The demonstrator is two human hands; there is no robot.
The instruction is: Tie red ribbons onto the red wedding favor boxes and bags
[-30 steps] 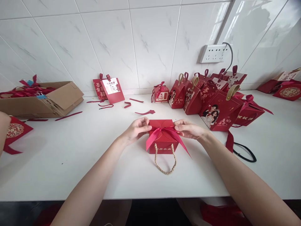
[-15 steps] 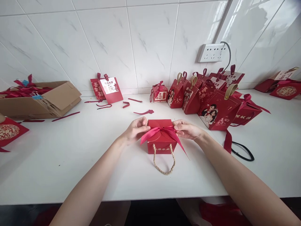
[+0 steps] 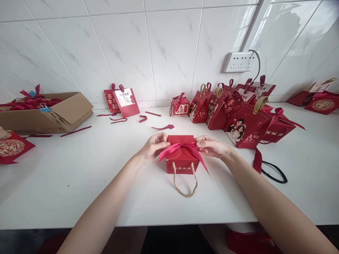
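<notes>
A red gift box (image 3: 182,167) stands upright on the white table in front of me, its flaps folded over on top. Across the top runs a crimson ribbon (image 3: 168,150), knotted in the middle with tails hanging on both sides. My left hand (image 3: 156,144) pinches the ribbon at the box's left upper edge. On the opposite side my right hand (image 3: 209,145) is closed on the ribbon too, thumb and fingers together. A twisted gold cord handle (image 3: 182,193) droops from the box front onto the table.
Several finished red boxes (image 3: 245,132) crowd the back right, near a black loop (image 3: 280,174). A cardboard box (image 3: 62,109) with red ribbons lies at left. Flat red cards (image 3: 131,107) lean on the wall. Another person's hand (image 3: 3,133) touches a red box (image 3: 16,148) at the left edge.
The camera view has shifted slightly. My hands keep their hold on the ribbon with almost no motion. At the left edge, the other person's box has turned a little.
</notes>
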